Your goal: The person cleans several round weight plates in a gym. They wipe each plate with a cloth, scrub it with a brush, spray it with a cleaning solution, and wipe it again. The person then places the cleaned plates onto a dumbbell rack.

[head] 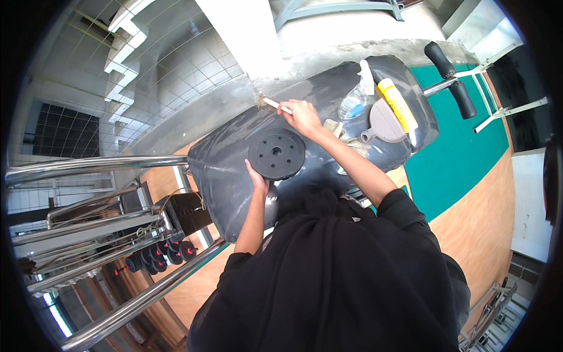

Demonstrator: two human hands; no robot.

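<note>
My left hand (258,178) grips the lower left edge of a round black weight plate (281,160), which has a centre hole and a ring of smaller holes. The plate is over a dark, shiny padded surface (224,176). Above and right of the plate, my right hand (301,116) is closed around the pale handle of a brush (272,104), its bristles pointing up and left, off the plate. Beside my right forearm lie a crumpled cloth (334,127), a clear spray bottle (352,103), a grey dustpan (385,122) and a yellow container (397,105).
Chrome rails (101,163) run along the left, with dumbbells (154,257) on the floor below. A wire mesh (176,66) and concrete ledge border the far side. A padded roller frame (453,81) stands at right above the green mat (457,154).
</note>
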